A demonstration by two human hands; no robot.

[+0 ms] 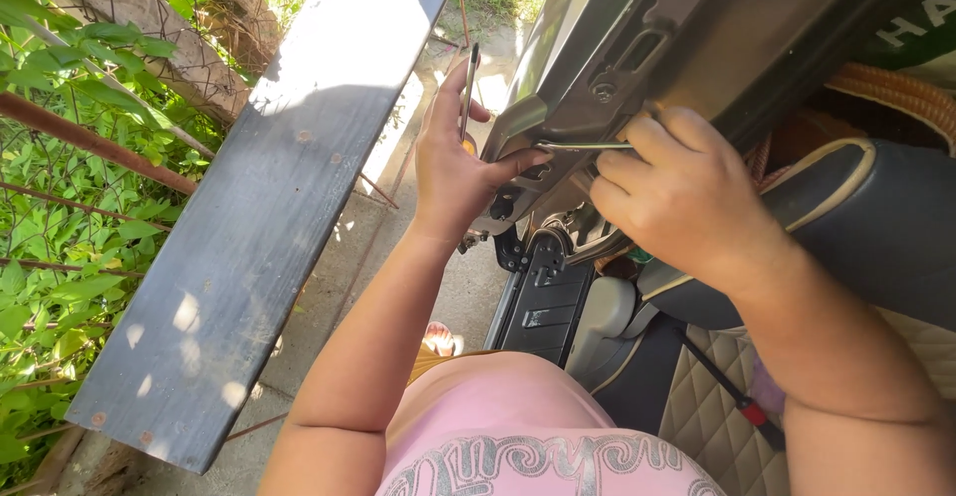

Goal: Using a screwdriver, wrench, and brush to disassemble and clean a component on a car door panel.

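- The left hand (pixel 453 167) is raised beside a grey metal panel (pixel 637 38), fingers pointing up and away, with the thumb (pixel 518 162) stretched right to press on the panel's lower left edge.
- A thin dark tool (pixel 468 88) stands upright between the left hand's fingers; its lower end shows an orange spot, and what kind of tool it is cannot be told.
- The right hand (pixel 677 192) is curled into a fist, clamped on a slim metal rod (pixel 583 144) that lies level and points left towards the left thumb.
- The rod's free end sits just under a bolt (pixel 603 90) on the panel; whether it touches any fastener cannot be told.
- The two hands are near each other but apart, with the panel's lower corner between them.
- Below the hands a black ribbed bracket (pixel 543 297) hangs down, and to its right lies a dark seat (pixel 876 227) with light piping.
- A quilted beige mat (pixel 707 406) covers the floor at the near right.
- On the left a long grey plank (pixel 289 187) slants across a wire fence (pixel 60 177) with green leaves behind it.
- The person's pink shirt (pixel 518 426) fills the near bottom edge.
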